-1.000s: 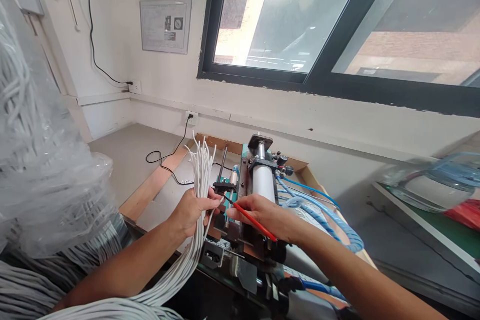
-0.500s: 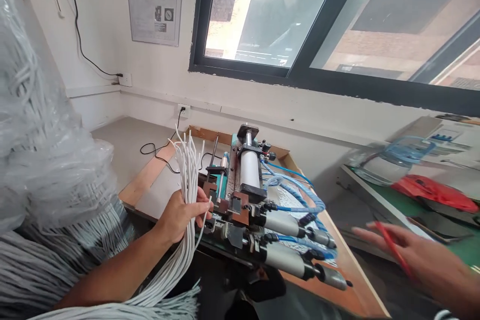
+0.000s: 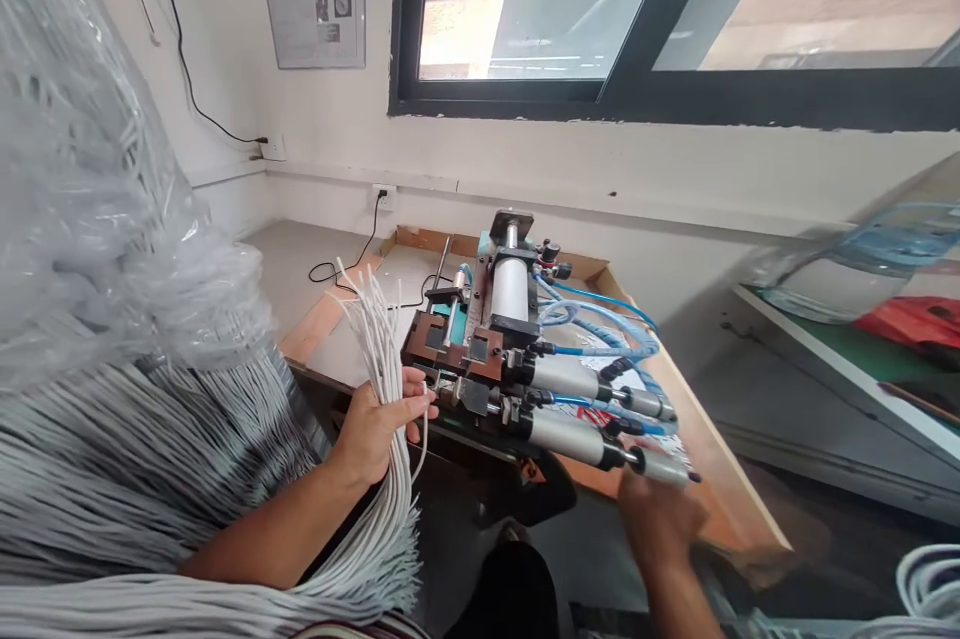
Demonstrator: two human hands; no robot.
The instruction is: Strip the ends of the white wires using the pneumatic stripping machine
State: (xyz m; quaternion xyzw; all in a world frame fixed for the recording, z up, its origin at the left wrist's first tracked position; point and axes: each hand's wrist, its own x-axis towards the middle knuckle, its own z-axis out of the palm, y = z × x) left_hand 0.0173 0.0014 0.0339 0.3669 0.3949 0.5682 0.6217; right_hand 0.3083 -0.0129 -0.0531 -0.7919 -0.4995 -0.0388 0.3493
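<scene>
My left hand (image 3: 382,429) is closed around a thick bundle of white cables (image 3: 381,329), their loose ends pointing up. Its thumb and fingertips pinch one single cable (image 3: 425,409) that is bent apart from the rest, just in front of the clamp jaws of a pneumatic machine (image 3: 510,289). My right hand (image 3: 660,509) is smeared by motion at the right end of the lower air cylinder (image 3: 577,436). Its fingers are partly hidden behind the cylinder end. Some red thing (image 3: 592,416) shows between the two lower cylinders; whether the hand touches it I cannot tell.
Stacked cables (image 3: 150,479) under clear plastic wrap (image 3: 127,219) rise at the left. The machine stands in a wood-edged tray (image 3: 727,459) with blue air hoses (image 3: 630,349). At right, a green-topped bench (image 3: 817,334) bears a large plastic bottle (image 3: 862,259) and red material (image 3: 915,319).
My right hand, which held a thin red tool over on the right, has swung left to the machine's cylinder ends. My left hand still grips the cables. The view has shifted.
</scene>
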